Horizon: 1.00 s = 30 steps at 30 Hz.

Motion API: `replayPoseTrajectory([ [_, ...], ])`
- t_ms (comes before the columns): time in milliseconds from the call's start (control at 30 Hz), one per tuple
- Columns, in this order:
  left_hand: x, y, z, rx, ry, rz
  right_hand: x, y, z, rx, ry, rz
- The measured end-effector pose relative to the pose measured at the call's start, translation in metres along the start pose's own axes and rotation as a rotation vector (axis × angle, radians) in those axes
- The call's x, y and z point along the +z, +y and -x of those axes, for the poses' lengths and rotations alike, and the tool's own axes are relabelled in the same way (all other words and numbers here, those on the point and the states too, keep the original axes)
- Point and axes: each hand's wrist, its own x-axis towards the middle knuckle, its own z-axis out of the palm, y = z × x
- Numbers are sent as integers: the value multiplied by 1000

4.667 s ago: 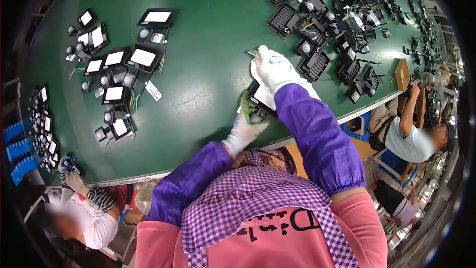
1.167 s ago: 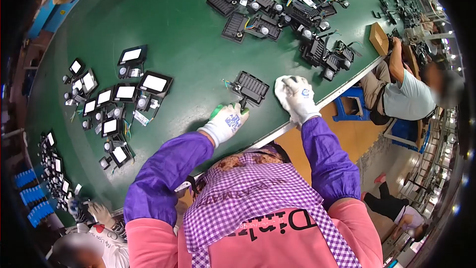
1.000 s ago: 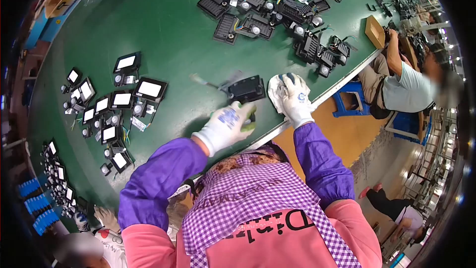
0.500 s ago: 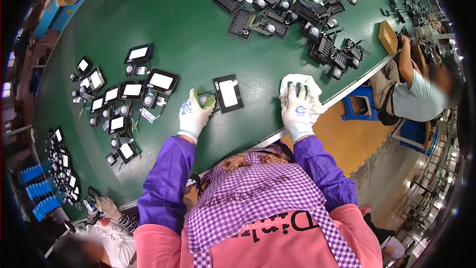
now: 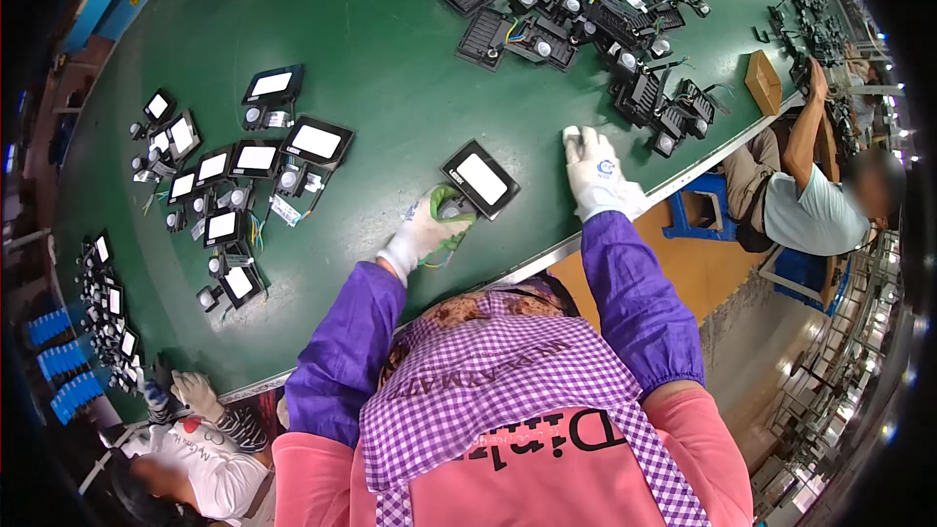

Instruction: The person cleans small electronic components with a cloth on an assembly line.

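Note:
In the head view my left hand [image 5: 427, 228], in a white glove with green fingertips, is closed around the sensor end of a small black floodlight [image 5: 482, 181]. Its white panel faces up and is tilted toward the right. Thin wires show below the fingers. Over the table edge side, my right hand [image 5: 592, 171] lies palm down with its gloved fingers stretched out. A white cloth [image 5: 631, 199] pokes out beside its wrist; the rest of it is hidden.
Several face-up floodlights [image 5: 256, 158] lie on the green table [image 5: 371, 49] at left. A heap of face-down floodlights [image 5: 615, 20] covers the far right, near a cardboard tray [image 5: 763, 83]. One person [image 5: 815, 190] sits at right, another [image 5: 210, 468] at lower left.
The floodlight has turned and shifted right with my left hand, which now grips its sensor end. My right hand has moved slightly up, and less of the cloth shows.

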Motion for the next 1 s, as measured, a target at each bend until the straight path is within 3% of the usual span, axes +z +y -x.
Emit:
replayPoseTrajectory([
  [67, 9, 5, 5, -73, -1, 19, -35, -43, 34, -347, -147, -5],
  [100, 14, -4, 3, -12, 32, 0, -53, -65, 52, -514, -225, -26],
  [133, 19, -18, -1, 47, 64, -22, -9, -60, 64, -480, -268, -8],
  [167, 23, -27, -3, 108, 96, -47, 17, -59, 85, -732, -117, 62],
  [267, 25, -7, 4, 85, 144, -109, 32, -64, 58, -498, -61, -50],
  [433, 36, -28, 1, 150, 266, -152, 28, -56, 61, -539, -60, 24],
  [467, 39, -29, 2, 171, 298, -150, 31, -55, 77, -554, -183, 203],
  [500, 44, -30, 2, 144, 293, -135, 30, -51, 85, -500, -296, 139],
  [600, 41, -28, 3, 91, 267, -146, 29, -42, 56, -320, -200, -15],
  [633, 40, -26, 4, 78, 262, -156, 22, -51, 48, -243, -298, 31],
  [800, 37, -4, 6, 170, 286, -240, 22, -50, 77, -292, -307, 93],
  [933, 19, 6, 2, 77, 144, -241, 13, -50, 37, -389, -296, 101],
  [1000, 12, 4, -4, 137, 174, -129, 14, -51, 41, -417, -295, 134],
])
